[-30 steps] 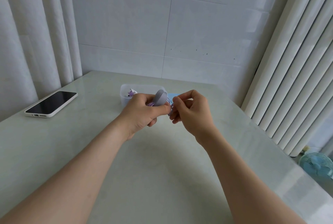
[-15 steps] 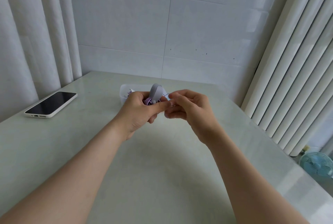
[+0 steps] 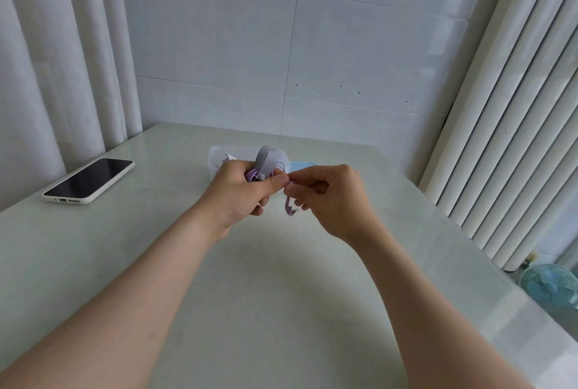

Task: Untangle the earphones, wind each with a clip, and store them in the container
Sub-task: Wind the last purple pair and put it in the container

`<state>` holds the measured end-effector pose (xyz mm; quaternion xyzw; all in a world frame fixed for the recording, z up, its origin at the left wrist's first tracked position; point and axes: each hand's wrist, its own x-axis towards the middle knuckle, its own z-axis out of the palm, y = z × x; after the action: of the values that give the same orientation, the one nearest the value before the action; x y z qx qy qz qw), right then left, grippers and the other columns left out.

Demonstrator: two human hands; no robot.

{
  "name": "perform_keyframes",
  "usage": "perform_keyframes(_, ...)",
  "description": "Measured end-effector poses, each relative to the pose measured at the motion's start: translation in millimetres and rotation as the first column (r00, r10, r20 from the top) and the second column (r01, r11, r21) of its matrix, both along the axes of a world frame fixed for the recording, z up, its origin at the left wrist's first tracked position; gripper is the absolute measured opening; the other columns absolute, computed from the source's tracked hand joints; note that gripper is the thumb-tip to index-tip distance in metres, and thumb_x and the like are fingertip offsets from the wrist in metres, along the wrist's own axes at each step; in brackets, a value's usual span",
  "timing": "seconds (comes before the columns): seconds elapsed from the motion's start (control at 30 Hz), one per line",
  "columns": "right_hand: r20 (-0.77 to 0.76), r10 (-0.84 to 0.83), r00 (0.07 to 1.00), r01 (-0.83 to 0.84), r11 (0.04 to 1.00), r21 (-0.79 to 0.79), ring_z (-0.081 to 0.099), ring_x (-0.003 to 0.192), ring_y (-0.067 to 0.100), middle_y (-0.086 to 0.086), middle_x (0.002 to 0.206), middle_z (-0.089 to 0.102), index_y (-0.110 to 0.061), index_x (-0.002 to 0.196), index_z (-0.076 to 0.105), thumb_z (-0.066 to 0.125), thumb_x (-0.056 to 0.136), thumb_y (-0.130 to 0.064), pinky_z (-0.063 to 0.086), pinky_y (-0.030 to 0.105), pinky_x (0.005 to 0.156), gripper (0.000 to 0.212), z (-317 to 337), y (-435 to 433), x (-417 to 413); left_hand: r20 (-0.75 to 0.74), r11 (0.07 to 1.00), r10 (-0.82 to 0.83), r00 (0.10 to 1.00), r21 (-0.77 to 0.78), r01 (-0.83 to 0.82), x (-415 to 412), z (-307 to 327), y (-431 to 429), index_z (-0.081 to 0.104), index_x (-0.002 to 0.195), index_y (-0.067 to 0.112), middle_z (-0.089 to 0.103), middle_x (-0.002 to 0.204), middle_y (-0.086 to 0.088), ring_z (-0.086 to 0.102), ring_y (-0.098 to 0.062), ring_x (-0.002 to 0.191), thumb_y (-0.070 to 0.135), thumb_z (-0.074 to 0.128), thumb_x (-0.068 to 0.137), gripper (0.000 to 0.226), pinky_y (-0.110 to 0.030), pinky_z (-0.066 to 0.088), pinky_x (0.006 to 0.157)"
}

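My left hand (image 3: 242, 193) grips a grey clip (image 3: 266, 161) with a purple earphone cable (image 3: 252, 175) coiled on it, above the middle of the table. Just right of it, my right hand (image 3: 331, 197) pinches the loose end of that cable; a purple earbud (image 3: 290, 207) dangles below the fingers. Behind my hands stands the clear plastic container (image 3: 215, 157), with a white item partly visible inside. A light blue lid (image 3: 301, 165) lies beside it to the right, mostly hidden.
A phone (image 3: 89, 180) in a white case lies face up near the table's left edge. White curtains hang on both sides, and a tiled wall runs behind the pale green table (image 3: 266, 294). A small blue fan (image 3: 550, 285) stands on the floor at right.
My right hand has drawn slightly right and down from the clip, and the earbud now hangs below its fingers. The left hand keeps the clip in nearly the same place.
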<state>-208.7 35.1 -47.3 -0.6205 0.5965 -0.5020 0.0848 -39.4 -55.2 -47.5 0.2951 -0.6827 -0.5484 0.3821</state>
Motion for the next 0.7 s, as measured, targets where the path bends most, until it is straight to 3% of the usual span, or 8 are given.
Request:
perform_keyframes(0.1, -0.188, -0.155, 0.97, 0.137, 0.985, -0.102, 0.06, 0.076, 0.006, -0.006, 0.09, 0.064, -0.031, 0.094, 0.084, 0.087, 0.085, -0.025, 0.042, 0.013, 0.067, 0.012, -2, -5, -1, -0.002, 0.999, -0.005, 1.0, 0.053, 0.005, -2, 0, -1, 0.069, 0.09, 0.013, 0.045, 0.062, 0.0, 0.041, -0.012, 0.053, 0.028, 0.08, 0.092, 0.019, -0.02, 0.037, 0.047)
perform_keyframes(0.17, -0.25, -0.17, 0.953, 0.146, 0.983, -0.114, 0.058, 0.086, 0.004, -0.008, 0.099, 0.059, -0.029, 0.095, 0.081, 0.085, 0.087, -0.029, 0.041, 0.012, 0.072, 0.009, -2, -5, -3, -0.008, 0.994, -0.027, 1.0, 0.109, 0.028, -1, 1, -3, 0.071, 0.095, 0.013, 0.045, 0.067, 0.001, 0.04, -0.012, 0.055, 0.031, 0.081, 0.091, 0.021, -0.023, 0.035, 0.05)
perform_keyframes(0.27, -0.288, -0.116, 0.951, 0.099, 0.992, -0.073, 0.064, 0.09, 0.004, -0.01, 0.099, 0.071, -0.02, 0.095, 0.074, 0.077, 0.095, -0.028, 0.046, 0.017, 0.078, 0.009, 0, -2, 2, -0.041, 0.971, -0.106, 0.994, 0.212, 0.112, 2, 2, -5, 0.071, 0.105, 0.014, 0.051, 0.083, 0.0, 0.037, -0.01, 0.055, 0.031, 0.081, 0.091, 0.024, -0.025, 0.031, 0.05)
perform_keyframes(0.33, -0.158, -0.043, 0.987, 0.039, 0.999, -0.032, 0.071, 0.082, 0.003, -0.009, 0.086, 0.077, -0.013, 0.093, 0.074, 0.075, 0.097, -0.02, 0.052, 0.019, 0.075, 0.008, 3, 0, 5, -0.079, 0.952, -0.151, 0.985, 0.259, 0.166, 4, 3, -6, 0.072, 0.108, 0.011, 0.059, 0.099, -0.003, 0.034, -0.011, 0.054, 0.031, 0.079, 0.092, 0.026, -0.025, 0.028, 0.051)
perform_keyframes(0.4, 0.011, 0.016, 1.0, -0.015, 1.0, -0.024, 0.074, 0.071, 0.016, -0.001, 0.078, 0.078, -0.009, 0.089, 0.076, 0.073, 0.097, -0.014, 0.059, 0.031, 0.07, 0.01, 7, 2, 3, -0.076, 0.948, -0.183, 0.98, 0.251, 0.196, 4, 5, -3, 0.075, 0.109, 0.004, 0.066, 0.108, -0.007, 0.032, -0.012, 0.054, 0.033, 0.076, 0.094, 0.033, -0.026, 0.028, 0.051)
perform_keyframes(0.53, 0.194, 0.07, 0.978, -0.057, 0.996, -0.073, 0.063, 0.056, 0.021, 0.012, 0.076, 0.076, -0.003, 0.09, 0.079, 0.072, 0.1, -0.015, 0.057, 0.038, 0.062, 0.017, 11, 7, -3, -0.069, 0.968, -0.129, 0.989, 0.208, 0.141, -1, 10, 9, 0.072, 0.101, 0.008, 0.061, 0.088, -0.001, 0.033, -0.014, 0.053, 0.029, 0.073, 0.094, 0.023, -0.025, 0.031, 0.052)
perform_keyframes(0.6, 0.268, 0.08, 0.96, -0.064, 0.996, -0.068, 0.062, 0.057, 0.025, 0.015, 0.077, 0.076, -0.002, 0.091, 0.079, 0.073, 0.1, -0.019, 0.059, 0.049, 0.068, 0.02, 11, 8, -3, -0.087, 0.977, -0.087, 0.992, 0.187, 0.102, -4, 11, 9, 0.068, 0.093, 0.016, 0.048, 0.073, 0.002, 0.035, -0.014, 0.052, 0.029, 0.075, 0.093, 0.015, -0.026, 0.03, 0.053)
perform_keyframes(0.7, 0.359, 0.098, 0.928, -0.083, 0.995, -0.057, 0.064, 0.061, 0.029, 0.02, 0.082, 0.076, 0.0, 0.093, 0.079, 0.074, 0.098, -0.021, 0.061, 0.053, 0.074, 0.022, 11, 7, -3, -0.104, 0.984, -0.008, 0.995, 0.177, 0.026, -7, 10, 7, 0.06, 0.094, 0.022, 0.042, 0.07, 0.007, 0.036, -0.013, 0.051, 0.036, 0.079, 0.091, 0.024, -0.025, 0.029, 0.051)
